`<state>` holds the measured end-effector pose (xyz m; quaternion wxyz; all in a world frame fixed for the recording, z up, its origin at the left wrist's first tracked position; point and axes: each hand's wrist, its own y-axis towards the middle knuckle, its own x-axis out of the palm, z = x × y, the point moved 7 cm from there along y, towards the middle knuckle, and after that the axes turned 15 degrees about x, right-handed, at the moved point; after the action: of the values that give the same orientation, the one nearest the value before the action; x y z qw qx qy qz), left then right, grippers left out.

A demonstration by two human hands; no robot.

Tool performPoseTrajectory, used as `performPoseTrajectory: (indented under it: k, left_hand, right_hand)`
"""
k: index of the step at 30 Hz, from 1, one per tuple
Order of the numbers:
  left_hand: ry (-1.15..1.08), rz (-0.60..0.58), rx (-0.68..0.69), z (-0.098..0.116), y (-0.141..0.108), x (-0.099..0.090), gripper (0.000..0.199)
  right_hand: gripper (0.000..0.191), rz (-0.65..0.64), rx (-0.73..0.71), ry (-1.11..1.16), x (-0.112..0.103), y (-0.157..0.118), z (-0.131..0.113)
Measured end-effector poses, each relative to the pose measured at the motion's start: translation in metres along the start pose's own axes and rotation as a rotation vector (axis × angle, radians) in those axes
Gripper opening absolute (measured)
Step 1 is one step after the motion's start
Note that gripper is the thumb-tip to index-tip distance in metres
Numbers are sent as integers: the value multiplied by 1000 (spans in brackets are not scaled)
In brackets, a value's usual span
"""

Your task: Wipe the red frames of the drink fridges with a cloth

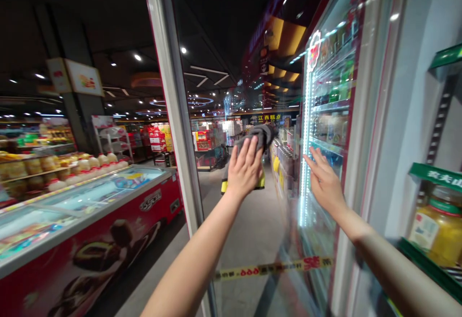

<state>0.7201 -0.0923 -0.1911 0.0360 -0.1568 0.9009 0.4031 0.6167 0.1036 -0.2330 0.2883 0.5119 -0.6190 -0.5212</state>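
My left hand (pixel 244 169) presses a grey cloth (pixel 266 136) with a yellow edge against the glass door (pixel 249 230), at about the middle of the pane. Its fingers point up and lie over the cloth, which sticks out above and below the hand. Off to the right, my right hand (pixel 325 180) is open, fingers stretched out, with nothing in it. It is at or close to the glass near the door's right side; I cannot tell whether it touches. A yellow printed strip (pixel 277 269) runs across the lower part of the pane.
The door's pale frame (pixel 173 91) stands upright left of the pane. On the left is a red chest freezer (pixel 159 221) with jars behind it. To the right, a shelf with green edging (pixel 436 172) holds a large yellow jar (pixel 436 230). Lit drink shelves show in the glass.
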Motion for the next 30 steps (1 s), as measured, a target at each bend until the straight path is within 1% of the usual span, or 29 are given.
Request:
performPoseTrajectory:
  k: [1, 2, 3, 4, 5, 6, 7, 8, 9, 10, 11, 12, 14, 15, 16, 18, 20, 22, 24, 26, 28, 30]
  left_hand:
    - [15, 7, -95, -13, -4, -4, 63]
    - [35, 14, -183, -22, -11, -7, 65]
    - [55, 18, -246, -24, -22, -10, 65]
    - [71, 15, -275, -21, -34, -12, 65]
    - [86, 7, -273, -14, -45, -12, 64]
    - [90, -12, -213, -3, -54, -11, 61]
    - [89, -33, -118, 9, -60, -9, 58]
    - [88, -53, -31, 17, -63, -7, 56]
    - [89, -70, 37, 20, -63, -6, 54]
    - [96, -79, 64, 17, -61, -6, 53]
    - [112, -80, 44, 8, -58, -9, 53]
    - [135, -74, -14, -6, -54, -12, 54]
    - [185, -56, -171, -31, -53, -20, 56]
    - [208, -49, -248, -39, -58, -24, 57]
    - [227, -47, -308, -42, -66, -26, 59]
    - [248, -57, -346, -32, -87, -25, 59]
    - [252, -75, -271, -14, -108, -21, 56]
    - [241, -98, -179, -3, -121, -19, 53]
    - [212, -136, -108, -7, -120, -21, 54]
    - [183, -176, -77, -24, -109, -29, 57]
    - [198, -174, -111, -47, -95, -43, 60]
    - [257, -135, -196, -66, -87, -58, 64]
  right_hand:
    - [64, 2, -7, -2, 1, -1, -1]
    - [64, 2, -15, -6, 2, -2, -2]
    - [65, 2, -25, -11, 3, -3, -3]
    - [66, 1, -37, -18, 5, -5, -6]
    - [67, -3, -52, -27, 6, -6, -8]
    - [68, -10, -70, -37, 9, -6, -12]
    - [69, -19, -89, -46, 12, -6, -17]
    - [70, -27, -112, -51, 16, -5, -23]
    - [71, -34, -136, -52, 20, -4, -30]
    - [72, -43, -162, -51, 25, -4, -37]
    - [73, -49, -188, -48, 31, -3, -44]
    - [74, -55, -212, -46, 36, -4, -50]
    - [76, -68, -248, -42, 45, -7, -58]
    - [77, -76, -258, -41, 49, -9, -60]
    - [77, -86, -265, -39, 53, -12, -61]
    - [77, -104, -270, -36, 57, -16, -59]
    - [77, -112, -277, -33, 59, -18, -57]
    - [77, -109, -283, -24, 61, -16, -58]
    - [77, -106, -281, -7, 62, -12, -60]
    - [76, -98, -274, 14, 65, -8, -64]
    - [76, -93, -277, 26, 69, -6, -68]
    - [76, -91, -290, 22, 72, -7, -71]
